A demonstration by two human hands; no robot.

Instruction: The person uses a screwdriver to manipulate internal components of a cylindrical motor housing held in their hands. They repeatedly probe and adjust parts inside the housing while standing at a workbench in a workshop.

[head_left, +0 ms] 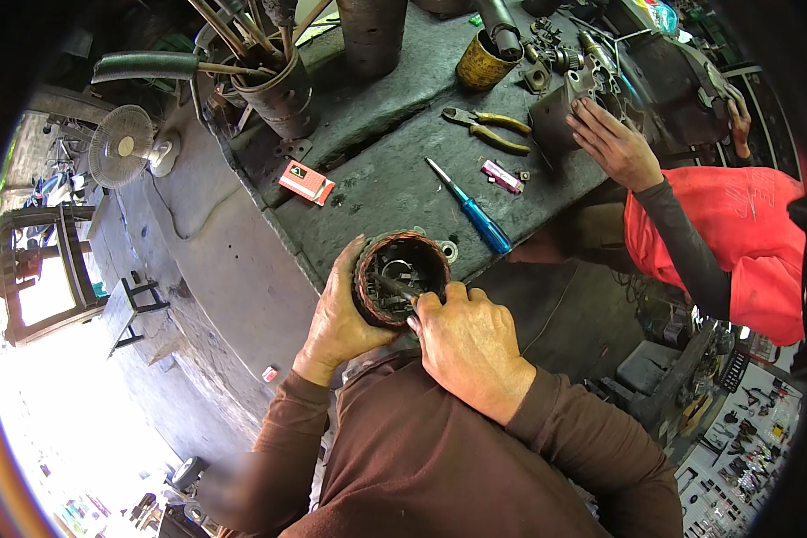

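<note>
My left hand (342, 316) is wrapped round the outside of a motor stator (434, 257), a hollow ring with reddish-brown copper windings at its rim. It is held tilted toward me at the bench's near edge. In my right hand (472, 345) is a thin dark tool (391, 284), its end reaching inside the ring; its exact kind cannot be made out. My right fingers are closed at the near rim. Just beyond lie a screwdriver (475, 213) with a blue handle and a small metal ring (449, 252).
On the dark bench (377, 188) are pliers (489, 129) with yellow handles, a red-and-white box (307, 183), a pink lighter (502, 177), a yellow can (488, 65) and a tool-filled pot (282, 99). At right, a co-worker's hand (614, 143) touches metal parts. A fan (124, 145) stands left.
</note>
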